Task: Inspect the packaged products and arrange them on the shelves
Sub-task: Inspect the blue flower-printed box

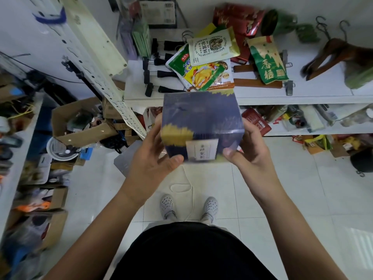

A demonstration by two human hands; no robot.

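I hold a dark blue box [201, 122] with yellow patches and a small white label in front of my chest, just below the front edge of the white shelf [302, 99]. My left hand [153, 156] grips its left side, thumb curled under the near bottom edge. My right hand [248, 152] grips the right side, thumb on the near lower corner. On the shelf above lie several food pouches: a pale mushroom pouch [212, 47], a yellow and green pouch [203, 75] under it, and a kraft and green pouch [267, 60]. Red packs [238, 17] lie further back.
Wooden hangers [339, 55] and black clip hangers [157, 73] lie on the shelf. A lower shelf [302, 122] holds mixed goods. A cream shelf upright [96, 65] slants at left, with open cardboard boxes [80, 126] on the floor. My shoes [189, 207] stand on white tiles.
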